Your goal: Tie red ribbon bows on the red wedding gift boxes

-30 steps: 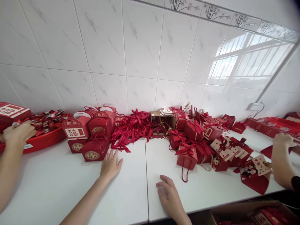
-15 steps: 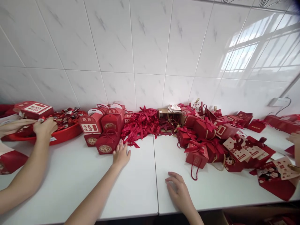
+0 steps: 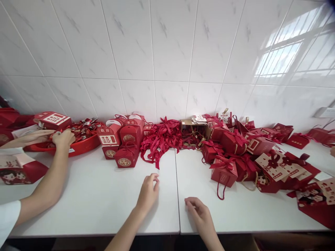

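Note:
My left hand (image 3: pixel 148 192) rests on the white table (image 3: pixel 91 198), fingers curled loosely with the tips drawn together and nothing visible in them. It lies in front of a heap of red ribbons (image 3: pixel 161 139). My right hand (image 3: pixel 199 212) lies on the table near the front edge, fingers bent and slightly apart, holding nothing. A small red gift box with a ribbon bow (image 3: pixel 224 172) stands nearest to it, to the right. A group of red handled boxes (image 3: pixel 123 141) stands to the left of the ribbons.
A person at the left reaches both hands (image 3: pixel 61 137) into a red tray of sweets (image 3: pixel 78 139). A red and white bag (image 3: pixel 18 170) lies by that arm. Flat red bags and tags (image 3: pixel 282 167) pile at the right. An open cardboard box (image 3: pixel 192 130) sits against the tiled wall.
My left hand drew back from the red boxes toward the front and curled its fingers. The view swung left, so the person at the right dropped out of view.

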Tool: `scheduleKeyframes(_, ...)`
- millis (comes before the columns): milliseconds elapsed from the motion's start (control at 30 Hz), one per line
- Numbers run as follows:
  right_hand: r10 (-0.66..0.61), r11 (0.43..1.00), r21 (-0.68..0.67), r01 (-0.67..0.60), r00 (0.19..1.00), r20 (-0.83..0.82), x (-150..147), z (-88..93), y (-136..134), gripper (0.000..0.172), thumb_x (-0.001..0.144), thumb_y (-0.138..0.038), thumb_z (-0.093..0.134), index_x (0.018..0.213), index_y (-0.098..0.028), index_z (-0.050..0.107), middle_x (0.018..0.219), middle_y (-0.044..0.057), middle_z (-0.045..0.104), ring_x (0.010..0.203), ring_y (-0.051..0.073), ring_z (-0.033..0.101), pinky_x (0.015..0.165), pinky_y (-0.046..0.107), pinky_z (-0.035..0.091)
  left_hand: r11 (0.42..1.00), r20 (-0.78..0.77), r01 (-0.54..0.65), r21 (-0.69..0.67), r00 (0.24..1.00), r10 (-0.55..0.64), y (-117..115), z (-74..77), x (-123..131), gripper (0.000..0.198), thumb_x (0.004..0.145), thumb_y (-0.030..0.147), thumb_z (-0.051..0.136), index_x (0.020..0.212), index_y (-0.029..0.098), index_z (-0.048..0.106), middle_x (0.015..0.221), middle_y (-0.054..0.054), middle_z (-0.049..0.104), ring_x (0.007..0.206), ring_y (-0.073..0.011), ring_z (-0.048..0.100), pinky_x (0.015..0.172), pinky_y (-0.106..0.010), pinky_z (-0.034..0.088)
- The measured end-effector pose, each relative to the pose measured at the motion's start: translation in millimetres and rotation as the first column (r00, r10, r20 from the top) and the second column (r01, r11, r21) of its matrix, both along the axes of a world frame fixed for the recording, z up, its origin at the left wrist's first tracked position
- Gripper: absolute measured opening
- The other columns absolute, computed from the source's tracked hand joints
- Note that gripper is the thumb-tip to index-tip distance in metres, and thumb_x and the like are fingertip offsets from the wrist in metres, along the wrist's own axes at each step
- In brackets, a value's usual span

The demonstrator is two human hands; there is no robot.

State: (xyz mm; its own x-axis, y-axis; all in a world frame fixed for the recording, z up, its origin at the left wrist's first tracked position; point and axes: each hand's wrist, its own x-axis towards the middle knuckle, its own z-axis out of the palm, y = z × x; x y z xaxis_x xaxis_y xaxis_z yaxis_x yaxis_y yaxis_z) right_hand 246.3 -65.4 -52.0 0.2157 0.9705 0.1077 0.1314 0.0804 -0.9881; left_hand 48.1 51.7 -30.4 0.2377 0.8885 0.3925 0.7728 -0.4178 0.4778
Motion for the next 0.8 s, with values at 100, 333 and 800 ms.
scheduleKeyframes(100,0.118,0.990,-0.065,-0.128,0.984,-0.137,-21.5,7.5,0.2,0.042,0.085,-0.053,0.048,0.088,-0.016,0.067,0.085,0.011,0.067,0.081,0.023,0.063,0.073,0.032,0.050,0.999,0.104,0.020,-0.035,0.994,-0.017,-28.2,3.8,8.7,0.021,0.089,0.025,0.039,0.106,0.021,0.050,0.092,-0.006,0.062,0.090,-0.0191,0.062,0.078,-0.031,0.051)
scheduleKeyframes(333,0.110,0.992,-0.047,-0.114,0.991,-0.077,-40.0,3.1,4.6,0.039,0.080,-0.052,0.058,0.082,-0.015,0.068,0.076,0.008,0.066,0.073,0.020,0.059,0.068,0.029,0.046,0.968,-0.178,-0.146,-0.203,0.978,0.110,23.5,24.1,19.8,0.034,0.083,0.036,0.050,0.109,0.015,0.053,0.104,-0.014,0.062,0.102,-0.0284,0.059,0.082,-0.037,0.045)
scheduleKeyframes(800,0.067,0.989,-0.091,-0.116,0.905,-0.420,-44.4,12.8,3.5,0.051,0.079,-0.062,0.054,0.080,-0.013,0.068,0.078,0.009,0.067,0.074,0.020,0.060,0.069,0.031,0.045,0.858,0.009,0.211,-0.468,0.972,-0.234,-41.2,43.2,21.5,0.032,0.085,0.040,0.045,0.060,0.019,0.051,0.059,0.001,0.058,0.057,-0.0142,0.054,0.054,-0.023,0.037)
